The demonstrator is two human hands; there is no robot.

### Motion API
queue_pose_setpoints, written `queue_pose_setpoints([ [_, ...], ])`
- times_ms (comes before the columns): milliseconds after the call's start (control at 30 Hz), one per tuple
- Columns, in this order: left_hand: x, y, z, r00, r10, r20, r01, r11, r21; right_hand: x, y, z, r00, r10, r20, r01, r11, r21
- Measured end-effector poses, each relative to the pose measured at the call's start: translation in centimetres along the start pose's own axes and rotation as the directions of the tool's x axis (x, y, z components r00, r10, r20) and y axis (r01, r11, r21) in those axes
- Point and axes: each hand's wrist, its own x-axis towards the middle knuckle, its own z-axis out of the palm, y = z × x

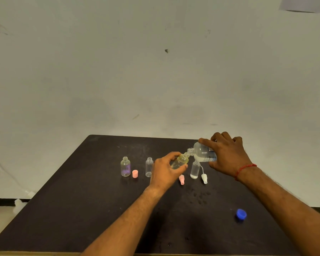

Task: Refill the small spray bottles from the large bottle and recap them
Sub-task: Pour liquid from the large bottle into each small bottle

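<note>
Left hand (166, 170) has fingers & thumb curled round a small clear yellow-tinted plastic bottle (180, 161), held off the counter and tilted, open neck pointing up toward the right hand. Right hand (227, 156) grips a large clear plastic bottle w/ a blue-printed label (203, 153) from above, fingers wrapped over its body. It is tipped nearly sideways so its uncapped mouth meets the small bottle's neck. The two necks touch or nearly so; can't tell if liquid is running. A thin red thread band (245, 168) sits on the right wrist. Directly below the large bottle, btwn the two hands, a small frosted white plastic bottle (195, 169) stands upright w/ a little clear liquid at the bottom. Just right of it, under the right hand, a white spray top w/ dip tube (204, 177) lies on the dark matte counter (81, 209). Below the left hand's fingers a pink spray top (181, 179) lies on its side. Left of the left hand, a small clear uncapped bottle (149, 167) stands just beside the knuckles, partly hidden. Further left sits a pink round cap (135, 173), then a small clear bottle w/ purple print (125, 166), also uncapped & upright. Nearer the person than the right hand, by the right forearm, a blue round screw cap (241, 213) lies alone. Scattered water drops (199, 197) wet the counter btwn the two forearms.
</note>
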Motion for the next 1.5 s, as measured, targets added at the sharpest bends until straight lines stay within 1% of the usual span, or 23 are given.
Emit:
queue_pose_setpoints([
  [367,-0.1,-0.1,0.0,1.0,0.008,-0.005,-0.008,1.0,0.007,-0.1,-0.1,0.2,1.0,0.005,0.009,-0.005,1.0,0.002],
  [533,-0.1,-0.1,0.1,1.0,0.015,-0.016,-0.015,1.0,-0.006,-0.3,0.0,0.6,1.0,0.027,0.011,-0.027,0.998,0.058],
  [733,0.1,-0.1,0.3,1.0,0.003,0.001,-0.003,0.999,-0.04,-1.0,0.0,2.2,0.995,0.081,0.051,-0.089,0.98,0.178],
  [967,0.6,-1.4,0.8,0.995,-0.085,0.046,0.086,0.996,-0.018,-3.0,0.3,4.1,0.967,0.24,0.081,-0.252,0.884,0.394],
  [1167,1.2,-3.4,1.9,0.979,-0.183,0.092,0.176,0.981,0.081,-4.6,0.5,5.5,0.946,0.288,0.149,-0.323,0.801,0.504],
  [1267,1.7,-4.6,2.6,0.97,-0.226,0.094,0.21,0.966,0.154,-5.1,0.5,6.4,0.933,0.307,0.189,-0.359,0.76,0.542],
  [1500,3.1,-6.2,3.5,0.943,-0.325,0.076,0.301,0.926,0.229,-6.1,1.1,7.6,0.914,0.341,0.217,-0.402,0.708,0.58],
])
